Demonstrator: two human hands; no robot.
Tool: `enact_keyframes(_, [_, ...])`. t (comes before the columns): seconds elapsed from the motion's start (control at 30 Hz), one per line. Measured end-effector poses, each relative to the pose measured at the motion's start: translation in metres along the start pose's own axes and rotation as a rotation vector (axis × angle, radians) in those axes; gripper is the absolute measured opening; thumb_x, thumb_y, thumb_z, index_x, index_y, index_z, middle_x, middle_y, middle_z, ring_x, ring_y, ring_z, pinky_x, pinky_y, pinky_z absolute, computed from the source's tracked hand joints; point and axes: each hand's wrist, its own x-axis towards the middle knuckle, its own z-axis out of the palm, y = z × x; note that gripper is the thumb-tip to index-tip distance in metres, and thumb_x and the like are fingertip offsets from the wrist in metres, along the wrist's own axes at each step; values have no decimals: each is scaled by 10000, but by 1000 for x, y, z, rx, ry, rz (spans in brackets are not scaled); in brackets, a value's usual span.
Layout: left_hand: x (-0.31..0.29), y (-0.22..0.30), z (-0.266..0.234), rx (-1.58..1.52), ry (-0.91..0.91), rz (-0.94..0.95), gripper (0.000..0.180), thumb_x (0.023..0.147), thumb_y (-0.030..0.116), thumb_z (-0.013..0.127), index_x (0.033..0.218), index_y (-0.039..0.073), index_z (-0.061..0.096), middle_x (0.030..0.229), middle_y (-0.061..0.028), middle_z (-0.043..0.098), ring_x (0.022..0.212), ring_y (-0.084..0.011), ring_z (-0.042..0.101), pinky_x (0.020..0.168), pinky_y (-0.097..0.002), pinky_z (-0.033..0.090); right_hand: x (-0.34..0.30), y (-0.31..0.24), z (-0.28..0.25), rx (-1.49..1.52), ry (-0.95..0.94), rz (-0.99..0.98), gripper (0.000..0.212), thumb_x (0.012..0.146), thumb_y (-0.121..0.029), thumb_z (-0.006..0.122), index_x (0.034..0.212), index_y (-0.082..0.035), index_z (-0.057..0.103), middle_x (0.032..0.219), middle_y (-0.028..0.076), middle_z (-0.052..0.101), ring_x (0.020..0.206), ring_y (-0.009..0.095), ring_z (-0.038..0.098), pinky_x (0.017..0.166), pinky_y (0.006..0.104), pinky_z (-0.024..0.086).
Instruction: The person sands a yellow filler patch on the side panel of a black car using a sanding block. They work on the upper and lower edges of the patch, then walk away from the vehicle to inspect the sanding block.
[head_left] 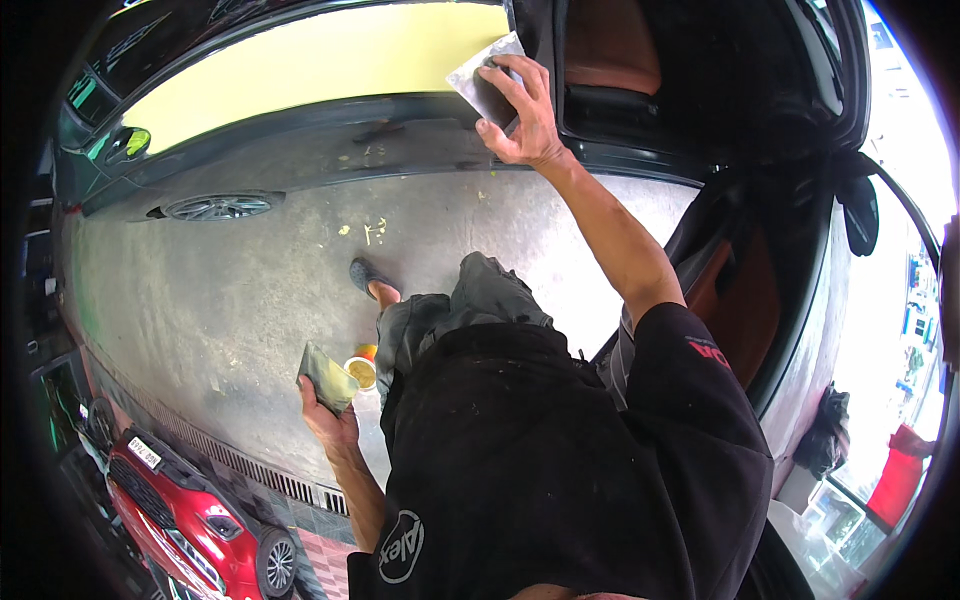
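Note:
My right hand [528,115] reaches up and is shut on a flat grey metal spreader [478,78], pressed at the right end of a car body panel coated in pale yellow filler [320,58]. My left hand [325,418] hangs low beside my hip, gripping a small metal mixing plate [328,378] smeared with yellowish filler. Just right of that plate, a small open can of yellow filler [361,372] stands on the concrete floor by my knee.
The dark car's wheel [218,207] is at the left and its open door with brown trim [745,300] at the right. My sandalled foot [368,277] rests on grey concrete. A drain grate [250,465] and a red car [190,520] lie lower left.

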Motion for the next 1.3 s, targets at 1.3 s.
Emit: enact_keyframes(1.3, [-2,-32,-21,-157,16,-6,458,1075,358,550,1358,-2,566,1273,-138,668,1090,-252,707,898,-390,614,50,23,-43,-374,-497,-412,605,688,-339,797,1257,-167,687,1339,75,608,1314,258,522,1090,569,356])
